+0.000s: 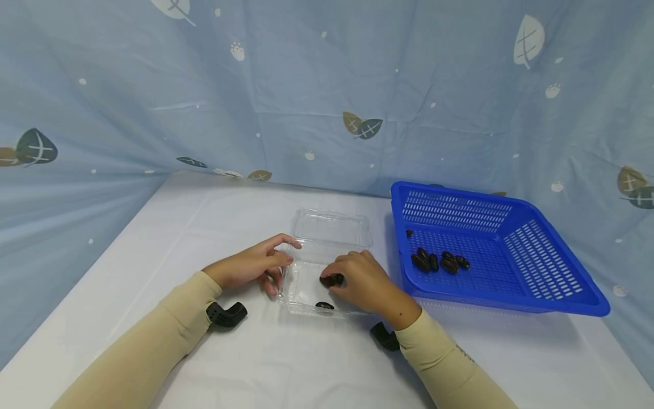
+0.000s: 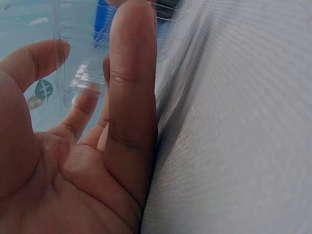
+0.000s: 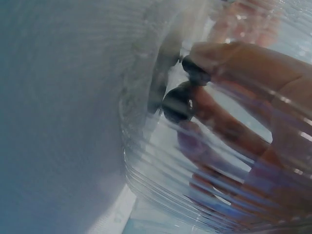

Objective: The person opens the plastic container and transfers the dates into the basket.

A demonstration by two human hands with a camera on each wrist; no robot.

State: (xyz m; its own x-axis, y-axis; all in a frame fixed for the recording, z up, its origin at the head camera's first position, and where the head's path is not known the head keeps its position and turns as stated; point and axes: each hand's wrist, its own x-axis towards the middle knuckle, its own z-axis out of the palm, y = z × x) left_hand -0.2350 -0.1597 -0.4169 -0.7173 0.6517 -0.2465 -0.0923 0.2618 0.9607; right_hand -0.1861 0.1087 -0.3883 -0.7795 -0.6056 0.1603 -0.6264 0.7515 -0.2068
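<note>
A clear plastic clamshell box (image 1: 304,287) lies unfolded on the table, its lid (image 1: 332,228) tipped back on the far side. My left hand (image 1: 255,264) is at the box's left side, fingers spread and fairly straight. Its thumb and fingertips touch the plastic in the left wrist view. Inside the box, my right hand (image 1: 361,279) pinches dark, glossy dates (image 1: 332,280) just over the bottom. Two dates (image 3: 178,104) show at the fingertips through the ribbed wall in the right wrist view. Another date (image 1: 324,305) lies at the near side of the box.
To the right stands a blue perforated plastic basket (image 1: 516,307) with several dates (image 1: 449,263) on its left part. A white cloth (image 1: 230,363) covers the table. Behind hangs a blue leaf-patterned curtain (image 1: 306,85). Black curved mounts (image 1: 227,315) sit at both wrists.
</note>
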